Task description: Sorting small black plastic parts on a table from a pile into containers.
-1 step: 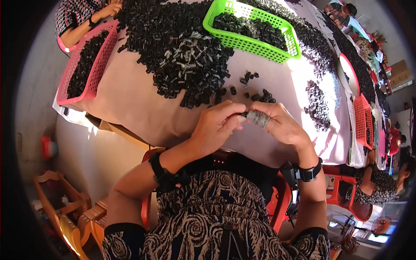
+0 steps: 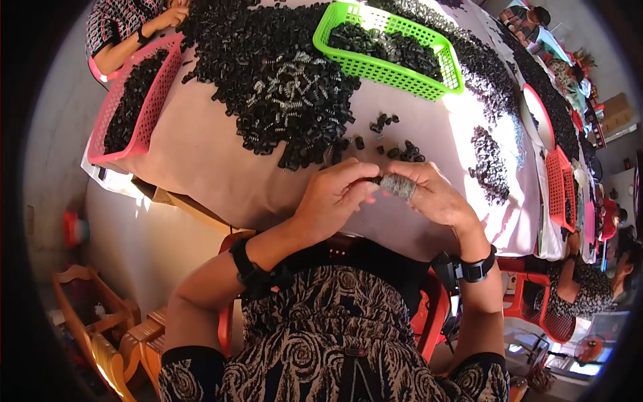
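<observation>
My left hand point(image 2: 333, 197) and my right hand point(image 2: 439, 197) meet at the near edge of a table with a pinkish cloth point(image 2: 221, 167). Both pinch a small black part point(image 2: 376, 181) between their fingertips. A finger of my right hand is wrapped in grey tape point(image 2: 400, 186). Each wrist wears a black band. A few loose black parts point(image 2: 395, 151) lie just beyond my fingers. A large heap of the same black parts point(image 2: 268, 80), with metal springs mixed in, lies further out.
A green basket point(image 2: 375, 67) of black parts stands at the far side, a pink basket point(image 2: 144, 114) at the left edge. Another person's hand point(image 2: 167, 17) reaches in at top left. Red baskets point(image 2: 559, 187) and other people sit to the right. A wooden chair point(image 2: 100, 321) stands lower left.
</observation>
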`<action>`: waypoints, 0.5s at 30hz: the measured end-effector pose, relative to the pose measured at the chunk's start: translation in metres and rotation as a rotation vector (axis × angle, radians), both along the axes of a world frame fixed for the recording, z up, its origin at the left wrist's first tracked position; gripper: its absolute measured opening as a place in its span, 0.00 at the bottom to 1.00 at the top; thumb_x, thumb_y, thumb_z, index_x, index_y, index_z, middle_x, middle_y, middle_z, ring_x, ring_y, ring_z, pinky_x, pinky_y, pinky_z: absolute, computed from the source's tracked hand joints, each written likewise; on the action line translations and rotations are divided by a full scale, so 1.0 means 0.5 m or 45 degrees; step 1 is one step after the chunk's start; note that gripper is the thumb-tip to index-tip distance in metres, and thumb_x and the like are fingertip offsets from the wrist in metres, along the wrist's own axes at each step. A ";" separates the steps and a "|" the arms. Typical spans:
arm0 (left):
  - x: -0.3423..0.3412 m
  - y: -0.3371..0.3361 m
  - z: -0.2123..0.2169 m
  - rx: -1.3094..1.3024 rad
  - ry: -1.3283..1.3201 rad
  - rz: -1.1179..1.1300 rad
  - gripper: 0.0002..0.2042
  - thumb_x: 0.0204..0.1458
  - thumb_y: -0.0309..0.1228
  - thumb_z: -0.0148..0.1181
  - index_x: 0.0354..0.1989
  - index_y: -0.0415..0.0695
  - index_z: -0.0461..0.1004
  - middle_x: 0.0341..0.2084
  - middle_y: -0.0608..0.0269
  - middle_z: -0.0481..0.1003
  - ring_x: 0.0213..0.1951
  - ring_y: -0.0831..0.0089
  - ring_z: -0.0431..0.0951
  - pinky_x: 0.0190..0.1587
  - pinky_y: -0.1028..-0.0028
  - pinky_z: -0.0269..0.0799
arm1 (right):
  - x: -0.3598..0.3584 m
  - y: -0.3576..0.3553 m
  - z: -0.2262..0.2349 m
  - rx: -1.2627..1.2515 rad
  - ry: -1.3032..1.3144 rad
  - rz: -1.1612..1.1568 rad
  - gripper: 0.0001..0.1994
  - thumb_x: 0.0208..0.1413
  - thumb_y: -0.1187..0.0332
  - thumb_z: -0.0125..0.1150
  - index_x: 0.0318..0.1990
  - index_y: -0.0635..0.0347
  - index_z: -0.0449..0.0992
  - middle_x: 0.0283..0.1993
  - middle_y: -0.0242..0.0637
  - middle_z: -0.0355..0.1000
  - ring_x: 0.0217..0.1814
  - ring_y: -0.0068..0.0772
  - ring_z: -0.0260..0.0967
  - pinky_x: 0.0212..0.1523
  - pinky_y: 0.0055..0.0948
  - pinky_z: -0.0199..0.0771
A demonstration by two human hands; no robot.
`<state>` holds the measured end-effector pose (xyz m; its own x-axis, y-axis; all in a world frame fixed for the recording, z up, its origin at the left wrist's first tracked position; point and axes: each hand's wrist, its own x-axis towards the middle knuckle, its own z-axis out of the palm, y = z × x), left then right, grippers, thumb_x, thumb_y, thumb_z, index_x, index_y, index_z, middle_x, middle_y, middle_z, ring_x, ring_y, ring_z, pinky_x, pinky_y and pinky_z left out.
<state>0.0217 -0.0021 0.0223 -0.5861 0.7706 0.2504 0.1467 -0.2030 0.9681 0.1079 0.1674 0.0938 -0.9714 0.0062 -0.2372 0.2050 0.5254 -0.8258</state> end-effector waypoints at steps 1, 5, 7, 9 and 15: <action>-0.003 0.001 0.000 0.012 0.012 0.001 0.08 0.52 0.18 0.53 0.41 0.35 0.71 0.30 0.64 0.69 0.28 0.79 0.76 0.26 0.82 0.70 | 0.003 0.006 -0.002 0.012 0.012 0.001 0.10 0.45 0.75 0.50 0.37 0.65 0.70 0.23 0.38 0.65 0.24 0.26 0.61 0.26 0.27 0.62; -0.015 -0.003 -0.007 0.096 -0.011 -0.175 0.10 0.52 0.17 0.55 0.42 0.37 0.71 0.41 0.63 0.65 0.35 0.80 0.70 0.34 0.81 0.71 | 0.013 0.010 -0.032 -0.525 -0.155 -0.110 0.11 0.48 0.65 0.59 0.39 0.57 0.74 0.27 0.20 0.64 0.21 0.08 0.53 0.17 0.11 0.49; -0.013 0.002 -0.007 0.299 -0.146 -0.249 0.09 0.52 0.20 0.56 0.42 0.38 0.72 0.40 0.65 0.64 0.36 0.79 0.69 0.38 0.81 0.69 | 0.010 -0.002 -0.034 -0.854 -0.333 -0.167 0.13 0.52 0.62 0.59 0.41 0.60 0.74 0.25 0.21 0.62 0.20 0.09 0.51 0.16 0.12 0.48; -0.020 -0.003 -0.008 0.250 -0.145 -0.286 0.09 0.51 0.20 0.57 0.41 0.39 0.73 0.41 0.64 0.63 0.42 0.77 0.68 0.42 0.79 0.68 | 0.016 -0.002 -0.062 -0.926 -0.357 -0.122 0.13 0.54 0.61 0.58 0.39 0.62 0.74 0.24 0.21 0.60 0.19 0.09 0.49 0.16 0.12 0.44; -0.022 -0.006 -0.005 0.155 0.003 -0.426 0.08 0.51 0.18 0.56 0.39 0.40 0.75 0.44 0.63 0.63 0.48 0.75 0.65 0.50 0.75 0.63 | 0.035 -0.042 -0.118 -1.529 -0.076 -0.096 0.10 0.54 0.63 0.58 0.29 0.60 0.70 0.17 0.20 0.54 0.17 0.10 0.47 0.15 0.14 0.42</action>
<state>0.0107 -0.0052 0.0198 -0.3054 0.8844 0.3530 0.0548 -0.3538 0.9337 0.1256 0.1465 0.0350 -0.9655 -0.1928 -0.1750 0.2563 -0.5866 -0.7682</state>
